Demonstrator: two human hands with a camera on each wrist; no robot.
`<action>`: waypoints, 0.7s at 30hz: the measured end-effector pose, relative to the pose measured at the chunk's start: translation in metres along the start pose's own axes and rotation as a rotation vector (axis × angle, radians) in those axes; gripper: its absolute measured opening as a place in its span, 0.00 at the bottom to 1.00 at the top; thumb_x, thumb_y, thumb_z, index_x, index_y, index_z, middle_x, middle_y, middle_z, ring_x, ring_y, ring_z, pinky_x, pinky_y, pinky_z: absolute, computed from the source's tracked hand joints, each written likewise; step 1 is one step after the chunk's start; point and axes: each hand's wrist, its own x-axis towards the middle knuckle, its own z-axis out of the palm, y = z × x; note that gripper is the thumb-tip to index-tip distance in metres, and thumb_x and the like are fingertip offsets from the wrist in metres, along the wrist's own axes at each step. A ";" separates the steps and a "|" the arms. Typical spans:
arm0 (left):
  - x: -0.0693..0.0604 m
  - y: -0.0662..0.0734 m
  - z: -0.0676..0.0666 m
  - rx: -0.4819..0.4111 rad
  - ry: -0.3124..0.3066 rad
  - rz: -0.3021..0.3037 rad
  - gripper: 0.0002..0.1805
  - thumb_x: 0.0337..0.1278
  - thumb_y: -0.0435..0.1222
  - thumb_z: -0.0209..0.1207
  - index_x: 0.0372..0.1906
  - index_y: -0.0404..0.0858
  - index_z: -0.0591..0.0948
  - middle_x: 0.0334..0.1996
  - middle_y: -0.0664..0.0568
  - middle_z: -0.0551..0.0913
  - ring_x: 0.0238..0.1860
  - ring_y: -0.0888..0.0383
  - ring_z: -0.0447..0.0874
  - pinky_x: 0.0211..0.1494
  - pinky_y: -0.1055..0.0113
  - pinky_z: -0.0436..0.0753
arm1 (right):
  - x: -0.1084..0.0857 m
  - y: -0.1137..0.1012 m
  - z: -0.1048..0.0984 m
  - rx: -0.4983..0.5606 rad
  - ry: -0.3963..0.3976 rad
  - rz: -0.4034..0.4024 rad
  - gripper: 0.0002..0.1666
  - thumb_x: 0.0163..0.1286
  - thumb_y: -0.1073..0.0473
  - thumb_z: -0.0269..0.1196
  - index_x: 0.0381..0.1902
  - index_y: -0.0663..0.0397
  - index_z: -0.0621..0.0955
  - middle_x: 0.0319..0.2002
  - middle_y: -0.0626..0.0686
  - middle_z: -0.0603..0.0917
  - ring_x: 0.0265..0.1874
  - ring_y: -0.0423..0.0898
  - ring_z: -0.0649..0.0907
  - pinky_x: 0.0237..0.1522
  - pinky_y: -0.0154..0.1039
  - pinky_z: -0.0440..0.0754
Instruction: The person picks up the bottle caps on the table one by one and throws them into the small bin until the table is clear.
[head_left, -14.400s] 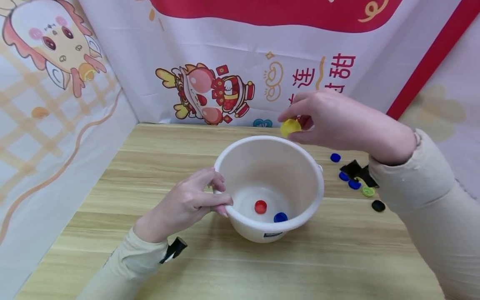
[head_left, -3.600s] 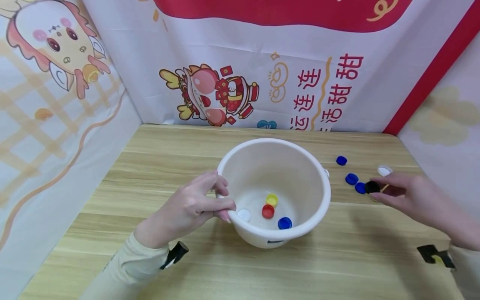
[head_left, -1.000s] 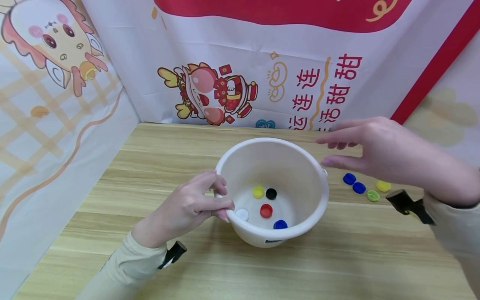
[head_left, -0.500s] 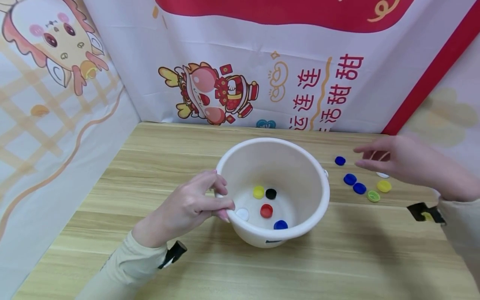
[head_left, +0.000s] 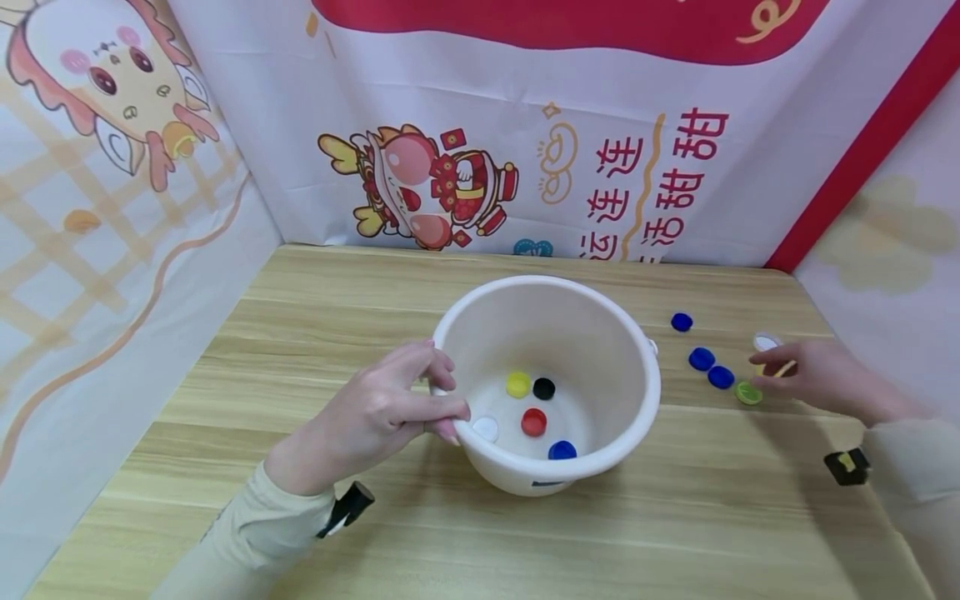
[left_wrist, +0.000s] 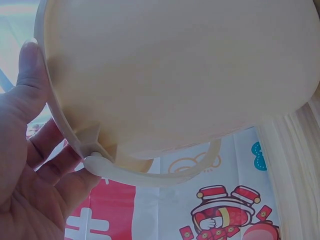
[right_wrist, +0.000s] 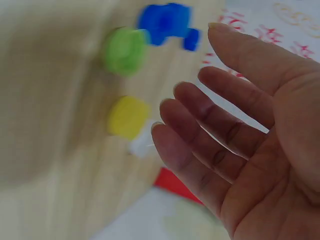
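My left hand (head_left: 375, 408) grips the rim of a white plastic bucket (head_left: 540, 317); in the left wrist view the thumb and fingers lie either side of the rim. Inside the bucket lie bottle caps: yellow (head_left: 517, 384), black (head_left: 543, 388), red (head_left: 534, 422), white (head_left: 485, 429) and blue (head_left: 562, 451). My right hand (head_left: 825, 379) hovers at the caps on the table, fingers apart and holding nothing in the right wrist view. Nearest to it are a yellow cap (right_wrist: 128, 117), mostly hidden by the fingers in the head view, and a green cap (head_left: 748, 393).
Three blue caps (head_left: 702, 359) lie between the bucket and my right hand. A white cap (head_left: 767, 342) sits just behind that hand. The wooden table (head_left: 300, 333) meets a printed cloth (head_left: 420, 75) at its back and sides.
The yellow, white and black caps came into the bucket, the black one last, from my right hand. That hand then moved right and down to the loose caps. The left hand stays at the rim.
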 end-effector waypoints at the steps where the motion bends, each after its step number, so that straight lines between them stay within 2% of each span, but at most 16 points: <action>1: 0.000 0.000 0.000 0.000 0.000 0.001 0.15 0.55 0.48 0.66 0.40 0.43 0.91 0.40 0.50 0.79 0.45 0.55 0.79 0.52 0.62 0.84 | -0.001 0.004 0.004 -0.015 0.009 -0.004 0.28 0.61 0.49 0.73 0.50 0.66 0.84 0.34 0.48 0.86 0.32 0.46 0.84 0.27 0.34 0.80; 5: 0.001 0.000 0.001 0.001 0.002 0.011 0.15 0.57 0.49 0.64 0.40 0.43 0.91 0.40 0.49 0.79 0.45 0.55 0.79 0.52 0.63 0.84 | -0.003 0.013 0.018 -0.042 0.021 -0.021 0.29 0.58 0.47 0.75 0.47 0.65 0.85 0.33 0.48 0.86 0.33 0.47 0.84 0.29 0.37 0.80; 10: 0.001 0.000 0.002 0.001 0.006 0.016 0.16 0.57 0.50 0.63 0.39 0.43 0.91 0.40 0.49 0.79 0.45 0.54 0.79 0.52 0.62 0.84 | -0.005 0.013 0.027 0.009 -0.033 0.026 0.32 0.60 0.46 0.73 0.50 0.68 0.83 0.34 0.48 0.84 0.33 0.46 0.83 0.31 0.40 0.81; 16: 0.001 0.000 0.002 -0.003 0.011 0.015 0.16 0.57 0.50 0.63 0.39 0.43 0.91 0.40 0.49 0.79 0.45 0.54 0.79 0.52 0.62 0.84 | -0.005 0.012 0.034 0.023 -0.002 0.014 0.23 0.61 0.52 0.73 0.45 0.66 0.85 0.32 0.48 0.84 0.32 0.45 0.82 0.31 0.39 0.81; 21: 0.001 0.000 0.002 -0.001 0.013 0.014 0.16 0.57 0.50 0.63 0.39 0.43 0.90 0.40 0.50 0.79 0.45 0.54 0.79 0.52 0.62 0.84 | -0.003 0.013 0.037 0.040 0.011 0.000 0.20 0.60 0.55 0.73 0.42 0.68 0.86 0.33 0.52 0.86 0.32 0.47 0.84 0.33 0.41 0.83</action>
